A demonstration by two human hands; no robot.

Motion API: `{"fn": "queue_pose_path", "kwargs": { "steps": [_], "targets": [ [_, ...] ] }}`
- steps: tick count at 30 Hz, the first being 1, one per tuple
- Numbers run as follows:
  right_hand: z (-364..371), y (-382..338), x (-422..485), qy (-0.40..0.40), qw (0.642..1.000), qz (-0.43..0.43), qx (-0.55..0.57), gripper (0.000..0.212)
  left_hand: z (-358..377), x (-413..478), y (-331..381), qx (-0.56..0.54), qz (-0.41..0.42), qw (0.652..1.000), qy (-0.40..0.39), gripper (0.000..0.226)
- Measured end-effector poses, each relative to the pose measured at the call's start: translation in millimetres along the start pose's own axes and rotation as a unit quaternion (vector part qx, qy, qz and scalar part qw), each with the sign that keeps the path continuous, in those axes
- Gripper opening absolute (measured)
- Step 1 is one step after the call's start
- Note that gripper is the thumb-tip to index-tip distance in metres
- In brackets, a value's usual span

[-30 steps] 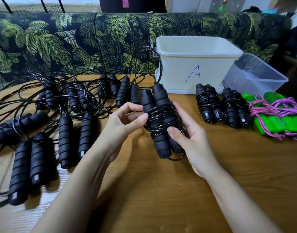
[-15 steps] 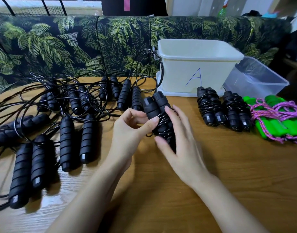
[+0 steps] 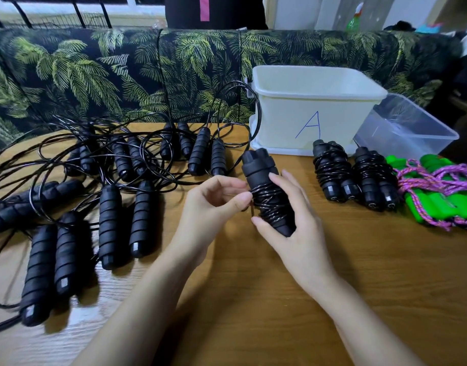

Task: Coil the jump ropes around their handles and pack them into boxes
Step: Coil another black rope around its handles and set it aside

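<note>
Blue "A" marks the white box (image 3: 280, 120); right hand (image 3: 295, 228) grips the coiled jump rope (image 3: 258, 167), left hand (image 3: 214, 204) pinches its cord (image 3: 268, 199).

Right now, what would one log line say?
right hand: grips black jump rope bundle | left hand: pinches its cord | box A: behind, untouched | stage: coiling

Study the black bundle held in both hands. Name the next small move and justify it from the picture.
Probably tuck the pinched bit of cord under the wraps to lock the coil. The right hand grips the black jump rope, its cord already wound round both handles, while the left hand pinches the cord at the coil's side. Two finished bundles lie beside the white box.
</note>
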State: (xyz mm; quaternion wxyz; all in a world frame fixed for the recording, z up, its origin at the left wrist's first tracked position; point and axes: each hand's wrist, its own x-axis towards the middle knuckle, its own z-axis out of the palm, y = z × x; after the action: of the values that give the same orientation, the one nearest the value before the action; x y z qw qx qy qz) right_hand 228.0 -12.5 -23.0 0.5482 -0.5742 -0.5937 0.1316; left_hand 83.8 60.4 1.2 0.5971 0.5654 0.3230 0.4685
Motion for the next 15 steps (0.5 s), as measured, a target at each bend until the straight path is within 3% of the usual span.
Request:
{"fn": "queue_pose_path", "kwargs": {
  "steps": [4, 9, 15],
  "targets": [
    [-4, -7, 1, -0.042, 0.995, 0.016, 0.093, 0.065, -4, 3, 0, -0.016, -0.031, 0.999, -0.017, 0.043],
    [-7, -10, 1, -0.101, 0.977, 0.040, 0.184, 0.064, -12, 4, 2, -0.023, -0.039, 0.991, -0.125, 0.045],
    [-3, -8, 0, -0.080, 0.993, -0.027, 0.081, 0.055, -5, 1, 3, -0.014, -0.021, 0.998, -0.049, 0.051]
  ]
}}
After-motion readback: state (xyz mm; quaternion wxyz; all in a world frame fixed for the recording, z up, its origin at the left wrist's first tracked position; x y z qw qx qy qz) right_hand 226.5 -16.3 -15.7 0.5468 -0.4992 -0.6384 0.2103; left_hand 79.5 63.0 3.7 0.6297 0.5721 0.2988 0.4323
